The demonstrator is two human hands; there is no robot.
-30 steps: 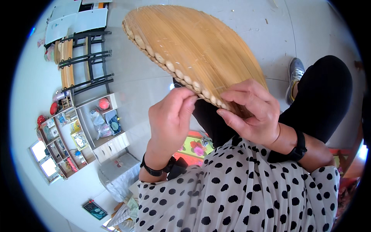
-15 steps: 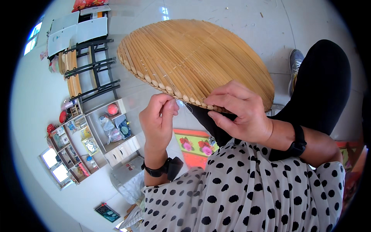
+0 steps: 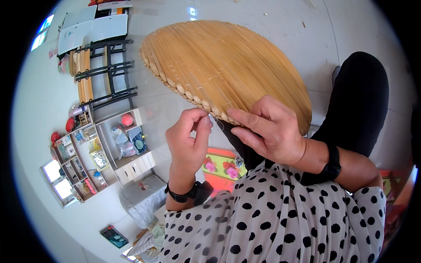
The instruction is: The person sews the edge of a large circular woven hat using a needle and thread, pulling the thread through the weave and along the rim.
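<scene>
A round, flat mat of straw-coloured stalks (image 3: 228, 65) is held tilted in front of me, the stalks laid side by side, their cut ends showing along the near left rim. My left hand (image 3: 188, 138) pinches a thin pale thread (image 3: 219, 125) between thumb and forefinger, right at that rim. The thread makes a small loose loop beneath the edge. My right hand (image 3: 274, 129) grips the near edge of the mat, fingers on top and thumb below. Its fingertips are close to the left hand's. Whether a needle is in the left pinch is hidden.
On the left are a wooden shelf unit (image 3: 105, 173) with small items, dark metal frames (image 3: 109, 72) and white boxes (image 3: 112, 26). A floral-patterned mat (image 3: 223, 166) lies below my hands. My black-trousered leg (image 3: 359, 101) is at the right, above pale floor tiles.
My left hand has shifted slightly right and down along the rim, still pinching. The right hand stays on the edge. The whole view has shifted a little.
</scene>
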